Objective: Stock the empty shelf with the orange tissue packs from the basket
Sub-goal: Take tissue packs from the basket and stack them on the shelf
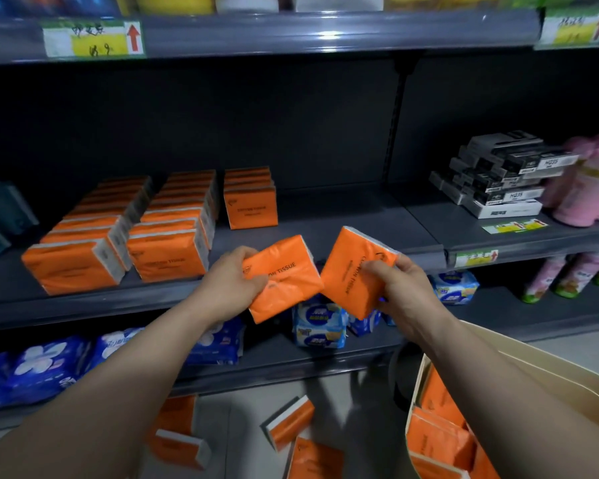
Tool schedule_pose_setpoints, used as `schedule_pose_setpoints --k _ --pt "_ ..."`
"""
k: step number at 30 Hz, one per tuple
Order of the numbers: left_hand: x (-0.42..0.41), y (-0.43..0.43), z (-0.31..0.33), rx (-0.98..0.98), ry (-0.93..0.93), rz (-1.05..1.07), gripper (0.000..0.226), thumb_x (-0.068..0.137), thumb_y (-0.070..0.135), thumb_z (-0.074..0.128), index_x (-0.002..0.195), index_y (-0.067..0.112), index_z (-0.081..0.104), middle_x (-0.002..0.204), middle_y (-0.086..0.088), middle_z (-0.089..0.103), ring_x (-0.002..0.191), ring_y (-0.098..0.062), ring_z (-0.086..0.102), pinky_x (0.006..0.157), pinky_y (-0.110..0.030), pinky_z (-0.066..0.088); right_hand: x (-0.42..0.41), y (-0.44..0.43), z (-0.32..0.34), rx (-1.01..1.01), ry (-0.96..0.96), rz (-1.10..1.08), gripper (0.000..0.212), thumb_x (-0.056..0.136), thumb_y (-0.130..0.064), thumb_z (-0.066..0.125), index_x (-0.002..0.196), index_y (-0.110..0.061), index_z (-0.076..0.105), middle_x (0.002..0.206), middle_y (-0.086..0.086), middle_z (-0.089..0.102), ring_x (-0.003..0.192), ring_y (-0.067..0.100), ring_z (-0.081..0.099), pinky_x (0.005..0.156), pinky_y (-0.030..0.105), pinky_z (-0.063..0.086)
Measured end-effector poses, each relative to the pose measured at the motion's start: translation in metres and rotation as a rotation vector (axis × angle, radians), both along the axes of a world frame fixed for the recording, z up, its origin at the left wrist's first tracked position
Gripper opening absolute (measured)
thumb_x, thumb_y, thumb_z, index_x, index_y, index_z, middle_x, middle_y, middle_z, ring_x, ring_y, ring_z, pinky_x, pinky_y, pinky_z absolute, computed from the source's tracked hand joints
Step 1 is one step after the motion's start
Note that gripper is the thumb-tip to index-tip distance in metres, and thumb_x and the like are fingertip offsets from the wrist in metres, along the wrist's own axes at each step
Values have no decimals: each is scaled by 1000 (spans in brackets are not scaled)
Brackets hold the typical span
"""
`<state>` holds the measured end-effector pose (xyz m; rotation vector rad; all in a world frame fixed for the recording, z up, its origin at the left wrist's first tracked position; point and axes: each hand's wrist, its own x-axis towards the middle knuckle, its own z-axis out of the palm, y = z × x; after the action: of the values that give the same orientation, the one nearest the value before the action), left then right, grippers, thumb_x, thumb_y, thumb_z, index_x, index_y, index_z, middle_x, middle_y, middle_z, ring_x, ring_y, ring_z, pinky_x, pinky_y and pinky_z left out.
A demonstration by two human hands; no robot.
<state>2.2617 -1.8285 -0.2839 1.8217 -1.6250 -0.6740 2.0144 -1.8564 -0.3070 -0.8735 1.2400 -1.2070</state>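
Observation:
My left hand [234, 278] grips one orange tissue pack [284, 281] by its left end, and my right hand [400, 288] grips a second orange pack [350, 271] by its right side. Both packs hover tilted in front of the dark shelf [343, 219], close together. On the shelf's left stand three rows of orange packs [166, 243], the third row [251, 202] short and set further back. The beige basket [540, 375] at the lower right holds more orange packs [440, 440].
Several orange packs [287, 423] lie on the floor below. Black-and-white boxes [502, 178] and pink rolls [588, 184] fill the shelf's right section. Blue tissue packs [319, 323] sit on the lower shelf. Teal packs [0, 216] stand at the far left.

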Motion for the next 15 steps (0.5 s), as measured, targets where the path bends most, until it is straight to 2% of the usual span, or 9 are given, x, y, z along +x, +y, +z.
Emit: schedule_pose_setpoints --k 2,4,7,10,12,14,15 --pt "8 -8 2 -12 -72 31 44 88 20 57 131 19 45 122 -6 53 105 -20 56 87 -30 47 0 -6 1 22 12 -8 10 87 -19 62 96 -18 56 95 9 67 85 24 65 71 44 54" --pt "16 -22 6 -57 -116 39 44 88 16 55 131 15 45 125 -12 50 110 -24 54 92 -30 44 3 -14 6 51 -32 -10 6 92 -21 57 90 -17 54 87 7 67 77 22 65 64 40 53" --pt "28 -51 17 -123 -234 74 44 86 16 59 129 15 48 127 -16 46 120 -28 46 99 -28 36 8 -31 20 106 -139 6 15 90 -16 62 97 -6 54 89 13 67 77 25 67 64 46 54" --pt "38 -82 29 -156 -250 103 43 83 16 66 124 20 54 124 -16 51 110 -27 54 93 -25 40 15 -51 32 106 -153 101 37 80 -3 69 114 1 53 102 20 67 86 30 68 66 50 56" --pt "42 -101 33 -173 -273 95 42 79 14 70 119 21 59 120 -12 56 105 -26 57 87 -25 42 19 -66 35 69 -82 146 50 76 2 71 121 -1 50 111 19 65 93 31 67 70 49 56" --pt "46 -118 33 -183 -314 96 43 77 14 73 117 23 62 120 -9 58 107 -27 56 88 -29 44 23 -80 37 31 46 165 59 74 2 73 126 -7 47 115 15 63 98 31 65 77 51 55" --pt "47 -127 31 -184 -344 100 42 76 14 73 115 24 63 120 -7 59 109 -28 55 90 -30 44 25 -87 38 15 95 166 61 73 1 75 125 -9 46 115 12 63 97 30 65 76 50 55"
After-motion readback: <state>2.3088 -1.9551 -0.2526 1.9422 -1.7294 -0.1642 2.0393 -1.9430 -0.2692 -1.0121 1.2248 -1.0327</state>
